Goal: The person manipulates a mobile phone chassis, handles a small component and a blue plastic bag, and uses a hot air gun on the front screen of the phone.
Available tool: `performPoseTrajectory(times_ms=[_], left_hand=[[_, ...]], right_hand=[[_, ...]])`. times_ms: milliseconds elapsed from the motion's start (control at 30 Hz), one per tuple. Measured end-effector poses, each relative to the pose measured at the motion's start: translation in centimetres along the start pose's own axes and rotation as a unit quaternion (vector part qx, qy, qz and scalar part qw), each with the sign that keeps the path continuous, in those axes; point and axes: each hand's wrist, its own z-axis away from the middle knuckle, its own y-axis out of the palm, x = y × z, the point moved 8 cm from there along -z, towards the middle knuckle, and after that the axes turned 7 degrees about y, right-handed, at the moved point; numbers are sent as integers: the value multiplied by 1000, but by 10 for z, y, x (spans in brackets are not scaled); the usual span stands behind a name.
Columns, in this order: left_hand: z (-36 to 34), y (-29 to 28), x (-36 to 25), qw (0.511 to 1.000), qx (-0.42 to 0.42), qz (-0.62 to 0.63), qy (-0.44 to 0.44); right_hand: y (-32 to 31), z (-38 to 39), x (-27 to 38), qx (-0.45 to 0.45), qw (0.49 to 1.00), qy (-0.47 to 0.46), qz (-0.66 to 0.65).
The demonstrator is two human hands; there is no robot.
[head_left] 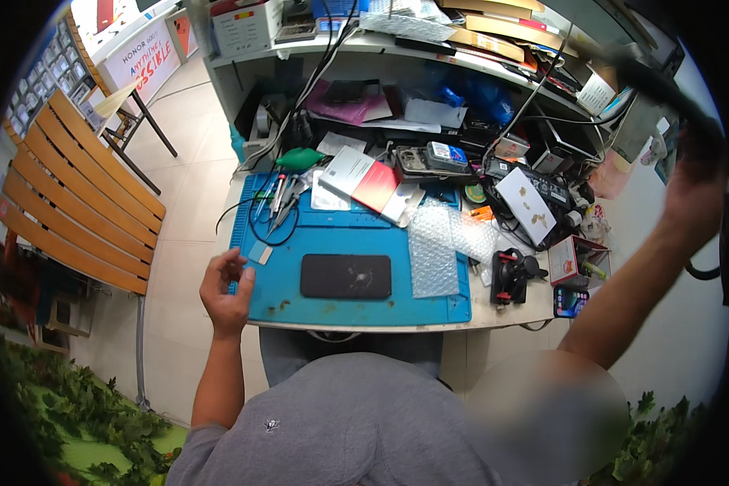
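Note:
My left hand (227, 292) is by the left edge of the blue work mat (275, 312), fingers apart and loosely curled, holding nothing. A dark phone (328, 275) with a cracked-looking mark lies flat on the mat, right of that hand. Bubble wrap (433, 259) lies beside the phone. Raised at the far right, my right hand (692, 186) grips a long black object (668, 93), blurred, that I cannot identify clearly. A small light block (261, 253) sits near the mat's left side.
Tools (279, 198), a white-and-red box (364, 178), electronics and cables crowd the back below a packed shelf (300, 50). A black clamp device (510, 275) and lit phone (571, 304) sit right. A slatted wooden chair (89, 202) stands left; a person (12, 275) is partly visible at the far left.

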Motion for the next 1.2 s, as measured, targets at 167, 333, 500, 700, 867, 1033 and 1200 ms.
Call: performPoseTrajectory(times_ms=[167,333,500,700,867,1033,1200], left_hand=[[-50,-11,-59,989,29,126,68],[-98,32,-147,950,250,160,95],[-100,80,-174,881,438,179,14],[-102,87,-161,923,357,106,98],[-126,67,-141,952,274,-33,133],[-122,78,-105,959,271,-24,76],[-111,80,-109,963,258,-31,76]], right_hand=[[173,166,-86,125,982,135,29],[273,227,-98,208,959,191,-33],[324,248,-112,320,920,228,5],[309,267,-147,383,891,227,88],[246,345,-204,524,765,190,324],[222,378,-223,540,724,268,335],[213,385,-234,538,698,306,359]])
